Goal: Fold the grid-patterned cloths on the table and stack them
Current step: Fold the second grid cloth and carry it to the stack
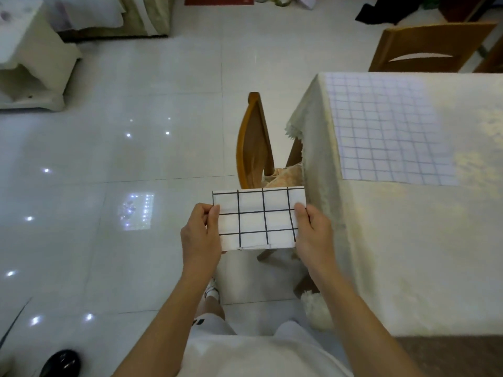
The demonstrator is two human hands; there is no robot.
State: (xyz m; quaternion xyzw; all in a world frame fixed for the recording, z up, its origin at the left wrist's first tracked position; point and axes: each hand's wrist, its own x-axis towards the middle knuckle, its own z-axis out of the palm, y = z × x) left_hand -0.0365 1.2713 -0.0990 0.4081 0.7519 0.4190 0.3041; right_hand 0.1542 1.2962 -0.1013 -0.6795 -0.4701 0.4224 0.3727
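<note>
The left hand (201, 235) and right hand (313, 232) each pinch one end of a folded grid cloth (257, 217), held in the air beside the table (408, 254). Another grid cloth (386, 129) lies there unfolded (no stack yet).

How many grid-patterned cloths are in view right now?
2: a folded cloth held between both hands beside the table, and an unfolded cloth flat on it.

table (408, 240) front bare — free | chair (254, 142) blocks left edge
</note>
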